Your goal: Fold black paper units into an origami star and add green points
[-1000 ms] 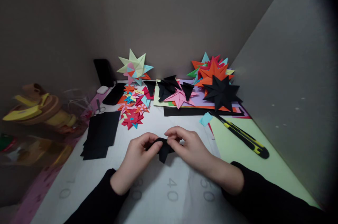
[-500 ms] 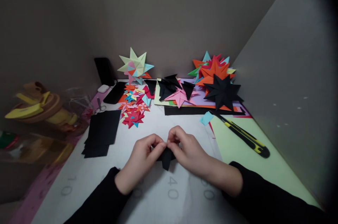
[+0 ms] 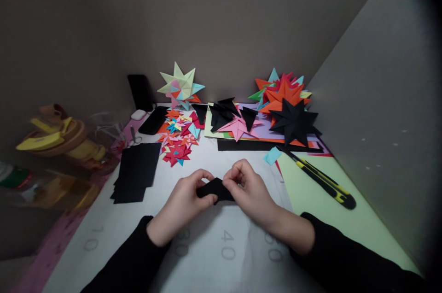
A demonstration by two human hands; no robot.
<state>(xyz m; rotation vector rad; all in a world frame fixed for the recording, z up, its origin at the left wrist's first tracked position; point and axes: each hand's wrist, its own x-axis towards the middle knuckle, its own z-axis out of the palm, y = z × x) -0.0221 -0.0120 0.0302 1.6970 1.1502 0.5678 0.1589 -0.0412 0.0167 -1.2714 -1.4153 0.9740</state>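
Observation:
Both of my hands pinch one small folded piece of black paper [image 3: 214, 188] just above the white cutting mat [image 3: 207, 256]. My left hand [image 3: 184, 203] grips its left end between thumb and fingers. My right hand [image 3: 249, 194] grips its right end, fingers curled over the top edge. The paper lies roughly flat between the two hands. Black sleeves cover both forearms.
A stack of black paper squares [image 3: 135, 172] lies left of my hands. Small coloured paper stars [image 3: 177, 136] and larger folded stars [image 3: 292, 120] fill the back of the table. A yellow-black utility knife [image 3: 321, 178] rests on a pale green sheet [image 3: 331, 210] at right. Scissors [image 3: 133, 135] and a phone [image 3: 152, 120] sit back left.
The black paper has turned from hanging point-down between my fingers to lying flatter and wider. Both hands shifted slightly and spread apart a little.

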